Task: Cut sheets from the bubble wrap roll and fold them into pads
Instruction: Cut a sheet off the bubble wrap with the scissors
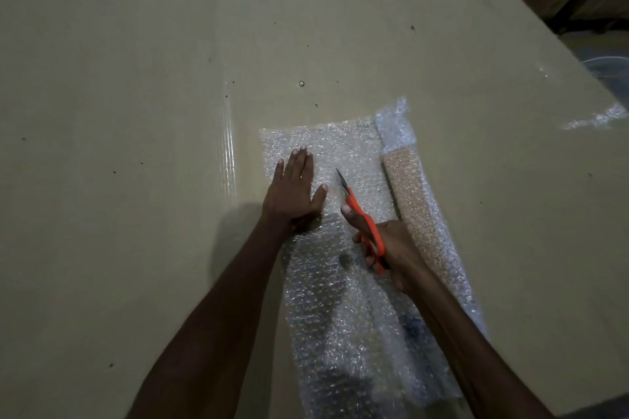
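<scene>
On the bubble wrap [326, 160], left hand [294, 189] presses flat; right hand [391, 248] grips orange scissors [360, 214].

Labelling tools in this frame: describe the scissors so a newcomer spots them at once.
Start at the big cardboard-covered table, then find the unrolled bubble wrap sheet near its front edge. The scissors lie over that sheet, held in the right hand, blades pointing away from the person. Their bright orange handles are the only vivid colour among clear plastic and brown board.
</scene>
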The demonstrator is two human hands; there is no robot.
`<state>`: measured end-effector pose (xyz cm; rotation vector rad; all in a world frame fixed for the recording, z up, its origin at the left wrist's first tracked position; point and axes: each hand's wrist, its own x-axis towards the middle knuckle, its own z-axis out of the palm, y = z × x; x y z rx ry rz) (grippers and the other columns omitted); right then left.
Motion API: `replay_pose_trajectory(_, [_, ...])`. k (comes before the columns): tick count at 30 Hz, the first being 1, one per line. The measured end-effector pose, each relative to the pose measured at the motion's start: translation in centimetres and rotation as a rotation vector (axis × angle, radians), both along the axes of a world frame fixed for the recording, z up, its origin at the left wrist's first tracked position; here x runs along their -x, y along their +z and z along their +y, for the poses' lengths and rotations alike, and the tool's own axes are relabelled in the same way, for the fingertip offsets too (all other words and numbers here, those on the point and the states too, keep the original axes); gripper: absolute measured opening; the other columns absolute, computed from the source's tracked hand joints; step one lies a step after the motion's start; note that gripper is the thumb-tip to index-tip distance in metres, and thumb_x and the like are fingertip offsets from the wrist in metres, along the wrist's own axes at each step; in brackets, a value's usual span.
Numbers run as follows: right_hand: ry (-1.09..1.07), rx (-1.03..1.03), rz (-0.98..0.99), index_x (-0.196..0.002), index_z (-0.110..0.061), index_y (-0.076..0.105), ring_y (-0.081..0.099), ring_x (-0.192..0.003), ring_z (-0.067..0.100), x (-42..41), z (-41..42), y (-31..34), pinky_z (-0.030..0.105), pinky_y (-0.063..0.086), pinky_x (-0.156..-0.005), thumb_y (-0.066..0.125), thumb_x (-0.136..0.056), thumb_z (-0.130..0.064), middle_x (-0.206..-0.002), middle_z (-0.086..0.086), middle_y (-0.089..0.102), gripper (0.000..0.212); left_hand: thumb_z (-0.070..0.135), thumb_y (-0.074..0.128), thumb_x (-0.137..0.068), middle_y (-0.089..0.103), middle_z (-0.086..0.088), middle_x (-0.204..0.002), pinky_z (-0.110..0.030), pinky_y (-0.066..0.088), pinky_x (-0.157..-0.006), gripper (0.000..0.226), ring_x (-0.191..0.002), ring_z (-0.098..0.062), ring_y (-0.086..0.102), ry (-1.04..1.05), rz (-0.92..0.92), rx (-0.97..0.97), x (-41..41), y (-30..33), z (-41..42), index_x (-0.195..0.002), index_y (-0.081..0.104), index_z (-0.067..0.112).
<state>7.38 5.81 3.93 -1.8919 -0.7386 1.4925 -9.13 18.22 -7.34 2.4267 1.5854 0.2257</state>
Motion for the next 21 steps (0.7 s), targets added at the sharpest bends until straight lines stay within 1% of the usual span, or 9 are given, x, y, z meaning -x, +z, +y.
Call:
replay_pose_trajectory(5, [-0.021,-0.005,0.026,-0.072,0.002,0.069,0.043,-0.034,0.015,-0.44,-0.89,-0.4,0.019,0.03,-0.036,0.083,-0.069,-0.054,-0.048,0.009,0.054,0.058,0.053,0.023,-0.096,0.006,-0.015,-0.164,-0.045,-0.003,-0.12,0.078,-0.152,-0.027,0.002,0.011,0.002,0.002,-0.05,0.12,-0.09,-0.156,0.012,0.004])
replay_pose_trajectory(8, [-0.027,-0.018,0.034,-0.071,0.002,0.068,0.039,-0.033,0.015,-0.25,-0.81,-0.52,0.019,0.028,-0.037,0.083,-0.072,-0.053,-0.045,0.009,0.052,0.057,0.054,0.022,-0.096,0.006,-0.015,-0.164,-0.045,-0.002,-0.121,0.078,-0.152,-0.027,0.002,0.004,-0.003,0.0,0.05,0.06,-0.13,-0.156,0.012,0.004])
replay_pose_trajectory(13, [-0.02,-0.023,0.048,-0.073,0.0,0.07,0.042,-0.033,0.014,-0.15,-0.21,-0.46,0.019,0.031,-0.035,0.082,-0.073,-0.056,-0.045,0.006,0.053,0.057,0.059,0.012,-0.091,0.01,-0.017,-0.163,-0.046,0.001,-0.12,0.085,-0.151,-0.029,0.005,-0.001,-0.006,-0.008,0.02,0.11,-0.13,-0.155,0.015,0.002])
replay_pose_trajectory(16, [-0.018,-0.022,0.032,-0.072,0.001,0.069,0.042,-0.032,0.014,-0.33,-0.19,-0.56,0.019,0.031,-0.035,0.084,-0.072,-0.054,-0.045,0.007,0.053,0.057,0.058,0.014,-0.093,0.01,-0.017,-0.163,-0.047,0.002,-0.121,0.083,-0.152,-0.029,0.006,0.002,-0.009,-0.018,0.02,0.14,-0.29,-0.155,0.016,0.002])
replay_pose_trajectory(19, [-0.018,-0.041,0.033,-0.072,0.003,0.068,0.04,-0.031,0.014,-0.37,-0.51,-0.83,0.019,0.029,-0.036,0.084,-0.073,-0.051,-0.043,0.008,0.052,0.057,0.055,0.018,-0.096,0.004,-0.015,-0.164,-0.045,-0.003,-0.12,0.08,-0.152,-0.027,0.001,0.002,0.005,-0.005,0.07,0.1,-0.2,-0.156,0.011,0.004])
replay_pose_trajectory(21, [-0.019,-0.036,0.046,-0.073,0.002,0.069,0.04,-0.032,0.014,-0.2,-0.51,-0.71,0.019,0.03,-0.036,0.083,-0.073,-0.053,-0.044,0.007,0.052,0.056,0.055,0.018,-0.095,0.003,-0.014,-0.164,-0.044,-0.004,-0.12,0.08,-0.152,-0.027,0.0,0.001,0.002,-0.003,0.07,0.06,-0.15,-0.156,0.01,0.004])
